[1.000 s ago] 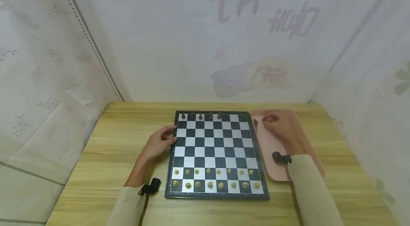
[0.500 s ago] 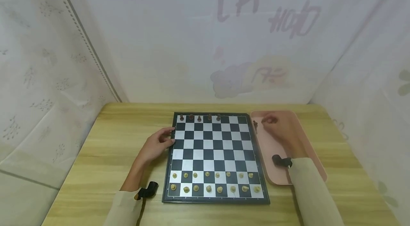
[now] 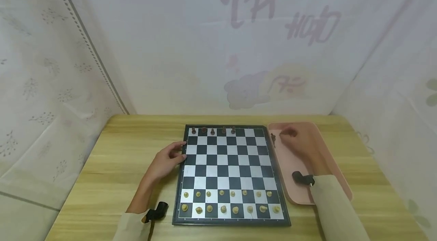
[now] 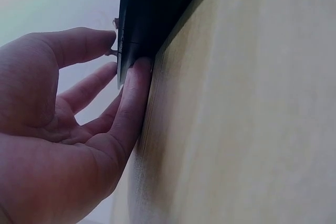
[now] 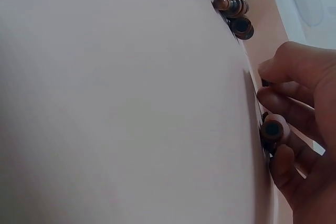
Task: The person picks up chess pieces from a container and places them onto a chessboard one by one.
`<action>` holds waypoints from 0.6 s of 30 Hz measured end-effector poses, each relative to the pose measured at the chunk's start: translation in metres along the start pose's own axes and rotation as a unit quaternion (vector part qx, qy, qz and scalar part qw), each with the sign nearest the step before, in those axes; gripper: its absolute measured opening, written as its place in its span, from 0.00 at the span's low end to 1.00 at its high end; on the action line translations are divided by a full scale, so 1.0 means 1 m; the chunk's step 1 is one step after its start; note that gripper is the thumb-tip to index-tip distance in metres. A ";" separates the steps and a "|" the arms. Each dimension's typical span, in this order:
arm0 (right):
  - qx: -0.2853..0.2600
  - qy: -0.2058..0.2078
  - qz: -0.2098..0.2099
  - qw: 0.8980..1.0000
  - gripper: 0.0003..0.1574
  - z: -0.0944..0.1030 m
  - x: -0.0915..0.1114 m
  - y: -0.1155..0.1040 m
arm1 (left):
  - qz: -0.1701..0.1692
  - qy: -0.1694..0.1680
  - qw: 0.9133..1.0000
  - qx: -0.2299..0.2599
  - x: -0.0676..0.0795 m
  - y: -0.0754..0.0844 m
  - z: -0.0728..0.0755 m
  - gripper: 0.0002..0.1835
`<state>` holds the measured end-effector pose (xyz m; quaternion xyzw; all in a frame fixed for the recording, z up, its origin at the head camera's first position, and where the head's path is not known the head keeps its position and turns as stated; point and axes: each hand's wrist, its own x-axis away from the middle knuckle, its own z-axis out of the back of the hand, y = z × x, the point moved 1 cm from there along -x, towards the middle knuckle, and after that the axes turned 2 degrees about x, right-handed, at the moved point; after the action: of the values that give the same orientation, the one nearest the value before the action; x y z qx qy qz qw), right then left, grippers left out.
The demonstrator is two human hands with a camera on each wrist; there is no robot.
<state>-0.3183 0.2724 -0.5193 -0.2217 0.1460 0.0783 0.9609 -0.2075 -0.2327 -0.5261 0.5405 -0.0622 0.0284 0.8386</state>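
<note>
My left hand [image 3: 167, 159] rests at the left edge of a black-and-white chessboard [image 3: 222, 160], thumb and forefinger touching its frame. In the left wrist view, one fingertip [image 4: 140, 65] is tucked against the board's dark side, close to the tabletop. My right hand [image 3: 298, 142] is down in the pink tray [image 3: 290, 191], its fingers curled. The right wrist view shows a small dark chess piece [image 5: 265, 83] between thumb and fingertip, mostly hidden. Another dark brown chess piece [image 5: 273, 129] lies by the lower fingers. Two more brown pieces [image 5: 233, 4] lie farther along the tray.
Several brown pieces [image 3: 212, 131] stand on the board's far row, from its left corner to the middle. Two rows of cream pieces [image 3: 223, 208] stand along the near side. The board and tray share a wooden table [image 3: 129, 138], with printed cloth [image 3: 191, 62] hanging behind.
The head view has tilted, so the board and tray sit lower in it. My right hand stays at the tray's far end, its fingers slightly shifted. The left hand keeps to the board's edge.
</note>
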 end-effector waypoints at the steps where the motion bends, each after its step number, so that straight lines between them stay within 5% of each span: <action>1: -0.004 -0.001 -0.007 1.000 0.08 0.000 0.001 -0.001 | -0.001 -0.002 1.000 0.001 0.001 0.000 0.000 0.27; 18: -0.103 -0.013 -0.025 0.994 0.08 -0.003 0.007 -0.008 | -0.005 -0.001 1.000 0.003 0.001 -0.001 0.001 0.27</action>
<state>-0.3109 0.2650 -0.5205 -0.3223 0.1194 0.0716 0.9363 -0.2066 -0.2336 -0.5265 0.5431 -0.0598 0.0237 0.8372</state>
